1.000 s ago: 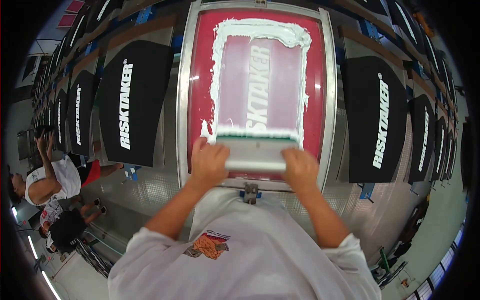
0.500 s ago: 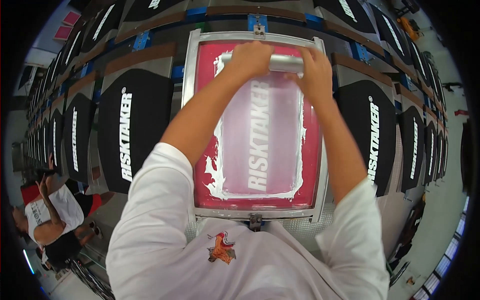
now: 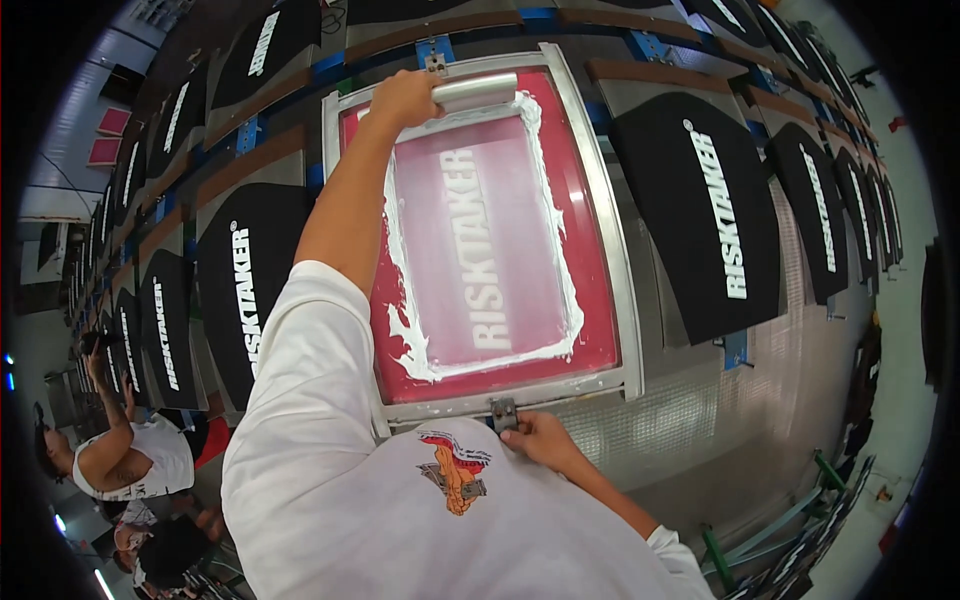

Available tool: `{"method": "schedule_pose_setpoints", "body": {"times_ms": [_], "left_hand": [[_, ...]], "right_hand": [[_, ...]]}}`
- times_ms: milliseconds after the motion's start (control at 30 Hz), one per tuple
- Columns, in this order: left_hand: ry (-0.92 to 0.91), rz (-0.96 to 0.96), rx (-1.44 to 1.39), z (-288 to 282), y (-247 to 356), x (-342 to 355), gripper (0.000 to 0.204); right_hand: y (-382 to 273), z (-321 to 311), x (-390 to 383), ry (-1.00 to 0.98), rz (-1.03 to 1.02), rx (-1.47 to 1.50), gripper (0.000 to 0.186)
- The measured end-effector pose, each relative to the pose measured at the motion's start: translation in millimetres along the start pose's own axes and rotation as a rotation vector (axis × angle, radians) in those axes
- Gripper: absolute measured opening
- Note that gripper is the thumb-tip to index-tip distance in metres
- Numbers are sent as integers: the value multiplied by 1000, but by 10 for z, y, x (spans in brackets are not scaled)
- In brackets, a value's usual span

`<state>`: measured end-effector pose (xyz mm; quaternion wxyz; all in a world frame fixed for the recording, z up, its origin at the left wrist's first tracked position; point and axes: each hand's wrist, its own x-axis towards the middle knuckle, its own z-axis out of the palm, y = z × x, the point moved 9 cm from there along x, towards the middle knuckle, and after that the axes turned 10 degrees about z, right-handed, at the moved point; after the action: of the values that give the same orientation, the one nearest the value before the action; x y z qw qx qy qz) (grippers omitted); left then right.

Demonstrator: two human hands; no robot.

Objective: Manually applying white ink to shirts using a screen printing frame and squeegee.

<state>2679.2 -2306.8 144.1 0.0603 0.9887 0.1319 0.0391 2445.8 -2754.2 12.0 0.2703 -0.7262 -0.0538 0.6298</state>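
Note:
At the far end of a screen-printing frame (image 3: 607, 235), my left hand (image 3: 403, 98) is closed around one end of a silver squeegee (image 3: 480, 90). The squeegee lies across the pink-red mesh (image 3: 590, 335). A ragged border of thick white ink (image 3: 568, 305) surrounds the stencil, where pale block lettering shows through. By the near edge of the frame, my right hand (image 3: 542, 441) has its thumb and fingers on a small metal bracket (image 3: 503, 413); some of those fingers are hidden.
Black fabric panels with white lettering lie on boards to the right (image 3: 715, 215) and left (image 3: 165, 325), in rows. Blue supports (image 3: 737, 348) and brown strips (image 3: 250, 165) run between them. Another person (image 3: 135, 455) is at the lower left.
My right hand has left the squeegee and come down to the bracket at the frame's near edge. My left hand still grips the squeegee. The whole view has shifted and tilted.

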Motion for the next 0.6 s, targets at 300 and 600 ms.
{"method": "schedule_pose_setpoints", "body": {"times_ms": [300, 600], "left_hand": [[-13, 25, -42, 353, 1558, -2151, 32], [-27, -68, -178, 16, 2230, -2977, 23]], "right_hand": [[-196, -133, -25, 171, -296, -118, 27], [-169, -115, -42, 229, -363, -239, 29]]}}
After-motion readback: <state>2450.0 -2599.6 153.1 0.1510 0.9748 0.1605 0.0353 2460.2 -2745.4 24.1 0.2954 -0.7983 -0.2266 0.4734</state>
